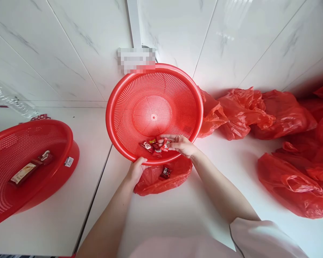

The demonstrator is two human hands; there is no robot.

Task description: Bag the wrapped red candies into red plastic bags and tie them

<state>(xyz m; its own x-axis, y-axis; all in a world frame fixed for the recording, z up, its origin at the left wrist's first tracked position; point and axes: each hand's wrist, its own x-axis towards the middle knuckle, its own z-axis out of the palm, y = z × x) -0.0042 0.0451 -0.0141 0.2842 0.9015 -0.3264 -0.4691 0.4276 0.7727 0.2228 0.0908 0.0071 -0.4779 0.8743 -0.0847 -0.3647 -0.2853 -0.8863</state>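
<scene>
A red perforated plastic basket (154, 104) is tilted so its inside faces me. Several small wrapped snacks (147, 146) lie at its lower side. My right hand (181, 145) reaches over the near rim, fingers bent around a small red-and-white wrapped snack (165, 144). My left hand (136, 171) is closed at the basket's lower left rim, thumb over the edge; its other fingers are mostly hidden. Beneath that rim sits an open red plastic bag (161, 184), touching or close to my left hand. One dark red wrapped snack (165, 173) shows inside it.
Another red basket (67, 143) at left holds a few packets. A clear plastic bottle (14, 102) lies behind it. Several filled red bags (293, 182) line the right side. A tiled wall (78, 36) stands behind, and a seam crosses the white tabletop (161, 218).
</scene>
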